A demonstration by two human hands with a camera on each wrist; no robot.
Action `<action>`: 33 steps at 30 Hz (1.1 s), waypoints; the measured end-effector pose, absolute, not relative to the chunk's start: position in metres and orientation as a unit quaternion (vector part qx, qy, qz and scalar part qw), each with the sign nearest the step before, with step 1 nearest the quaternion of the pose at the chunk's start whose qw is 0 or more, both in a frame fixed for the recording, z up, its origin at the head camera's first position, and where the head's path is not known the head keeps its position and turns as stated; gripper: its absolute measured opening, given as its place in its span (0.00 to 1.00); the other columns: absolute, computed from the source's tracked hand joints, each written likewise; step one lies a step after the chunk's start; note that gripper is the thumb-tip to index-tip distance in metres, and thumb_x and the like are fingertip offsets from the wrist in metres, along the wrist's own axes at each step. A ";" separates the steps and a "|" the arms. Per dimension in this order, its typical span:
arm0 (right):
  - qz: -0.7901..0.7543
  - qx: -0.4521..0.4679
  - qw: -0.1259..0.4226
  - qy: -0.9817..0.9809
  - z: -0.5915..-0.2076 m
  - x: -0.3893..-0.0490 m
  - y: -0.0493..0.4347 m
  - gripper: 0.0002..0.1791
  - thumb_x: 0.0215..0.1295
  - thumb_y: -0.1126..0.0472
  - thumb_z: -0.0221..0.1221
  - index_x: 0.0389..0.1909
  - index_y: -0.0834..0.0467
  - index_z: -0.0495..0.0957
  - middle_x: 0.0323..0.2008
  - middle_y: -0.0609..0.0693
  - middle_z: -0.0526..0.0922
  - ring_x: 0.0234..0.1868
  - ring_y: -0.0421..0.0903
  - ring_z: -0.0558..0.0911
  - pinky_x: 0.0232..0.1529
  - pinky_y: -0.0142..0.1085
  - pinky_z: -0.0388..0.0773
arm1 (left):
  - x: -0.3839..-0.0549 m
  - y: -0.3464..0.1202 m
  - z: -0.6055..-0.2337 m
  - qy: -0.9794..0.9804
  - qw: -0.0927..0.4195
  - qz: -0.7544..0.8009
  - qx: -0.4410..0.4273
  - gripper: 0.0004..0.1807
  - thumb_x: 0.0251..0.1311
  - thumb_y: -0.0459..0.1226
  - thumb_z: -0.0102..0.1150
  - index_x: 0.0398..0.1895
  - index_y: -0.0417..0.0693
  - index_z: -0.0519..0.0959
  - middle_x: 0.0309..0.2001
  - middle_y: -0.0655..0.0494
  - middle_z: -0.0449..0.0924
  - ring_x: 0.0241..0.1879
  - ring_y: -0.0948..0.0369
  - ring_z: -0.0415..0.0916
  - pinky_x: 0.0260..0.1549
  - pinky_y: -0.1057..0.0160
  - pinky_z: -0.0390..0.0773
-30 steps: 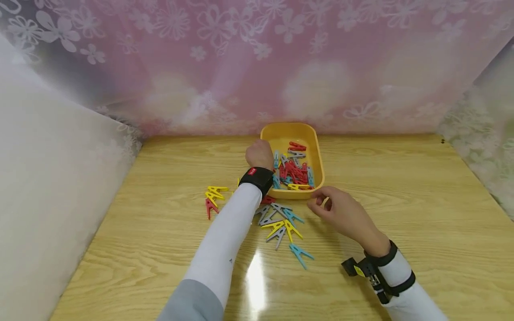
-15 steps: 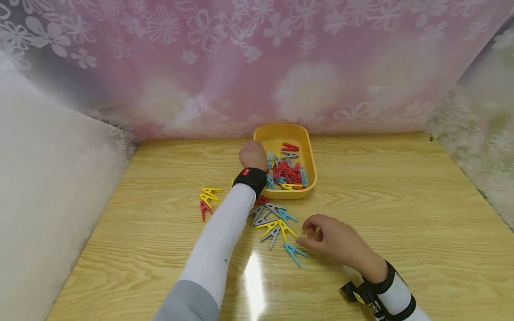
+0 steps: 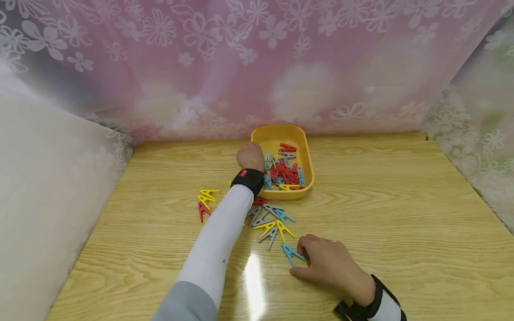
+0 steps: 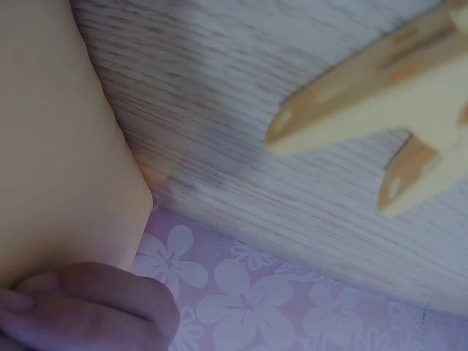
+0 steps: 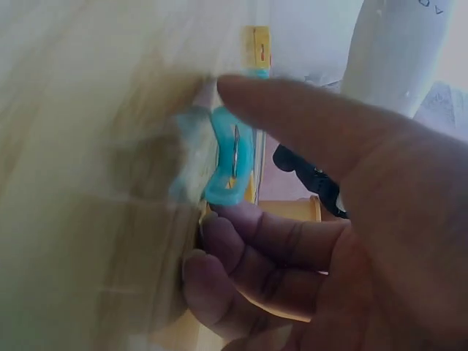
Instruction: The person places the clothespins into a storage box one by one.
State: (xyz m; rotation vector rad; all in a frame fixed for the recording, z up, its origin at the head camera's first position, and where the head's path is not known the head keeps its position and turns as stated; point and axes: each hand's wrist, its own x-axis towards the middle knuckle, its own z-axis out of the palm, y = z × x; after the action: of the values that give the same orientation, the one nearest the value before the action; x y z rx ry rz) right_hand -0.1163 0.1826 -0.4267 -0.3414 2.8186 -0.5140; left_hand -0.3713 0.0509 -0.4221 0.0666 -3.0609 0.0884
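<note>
My left hand (image 3: pixel 250 156) grips the left rim of the yellow plastic basket (image 3: pixel 308 162). In the left wrist view its curled fingers (image 4: pixel 95 307) lie against the basket wall (image 4: pixel 58 146). Red, blue, grey and yellow clothespins fill the basket's near half. My right hand (image 3: pixel 331 264) is low over the table, around a blue clothespin (image 3: pixel 290 252) that lies there with its legs apart. The right wrist view has the thumb at one end of this blue clothespin (image 5: pixel 232 157) and the bent fingers at the other, not closed on it.
Several loose clothespins (image 3: pixel 270 223) lie in front of the basket on the wooden table (image 3: pixel 381 191). Yellow and red ones (image 3: pixel 205 200) lie left of the left forearm. A pink flowered cloth (image 3: pixel 225 80) hangs right behind the basket.
My right hand has come from the basket's near right corner down toward me, to the nearest blue clothespin. My left hand stays at the basket rim. The head view has shifted slightly.
</note>
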 end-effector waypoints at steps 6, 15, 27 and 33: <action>-0.200 -0.103 0.134 0.965 -0.426 -0.116 0.182 0.17 0.49 0.42 0.68 0.28 0.47 0.73 0.23 0.37 0.68 0.21 0.37 0.67 0.23 0.36 0.64 | -0.373 0.049 -0.423 -0.999 0.041 0.025 0.023 0.11 0.70 0.39 0.49 0.39 0.48 0.82 0.34 0.58 0.81 0.28 0.64 0.79 0.23 0.67 0.76; -0.289 -0.054 0.096 0.951 -0.410 -0.135 0.206 0.19 0.55 0.41 0.65 0.38 0.50 0.79 0.27 0.39 0.76 0.23 0.37 0.72 0.23 0.35 0.68 | -0.369 0.050 -0.423 -0.998 0.055 0.030 0.025 0.12 0.70 0.41 0.50 0.33 0.49 0.82 0.26 0.59 0.79 0.22 0.66 0.77 0.14 0.68 0.69; -0.262 -0.022 -0.080 0.961 -0.381 -0.205 0.223 0.27 0.60 0.39 0.60 0.44 0.59 0.78 0.32 0.52 0.79 0.26 0.45 0.75 0.18 0.36 0.68 | -0.368 0.052 -0.423 -0.998 0.044 0.022 0.037 0.12 0.71 0.42 0.48 0.40 0.48 0.81 0.29 0.60 0.80 0.24 0.66 0.78 0.17 0.68 0.74; -0.254 -0.035 -0.101 0.961 -0.383 -0.241 0.213 0.34 0.62 0.33 0.54 0.51 0.61 0.76 0.43 0.55 0.78 0.32 0.47 0.76 0.20 0.38 0.70 | -0.370 0.052 -0.421 -0.998 0.050 0.030 0.038 0.13 0.71 0.43 0.48 0.40 0.48 0.81 0.31 0.60 0.81 0.25 0.66 0.78 0.19 0.68 0.75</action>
State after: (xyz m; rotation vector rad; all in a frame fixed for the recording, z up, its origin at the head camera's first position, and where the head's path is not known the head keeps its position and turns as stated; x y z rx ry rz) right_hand -0.2413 0.2131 -0.3831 -0.1176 3.2313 -0.8534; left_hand -0.3700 0.0525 -0.4215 0.1171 -3.0383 0.0923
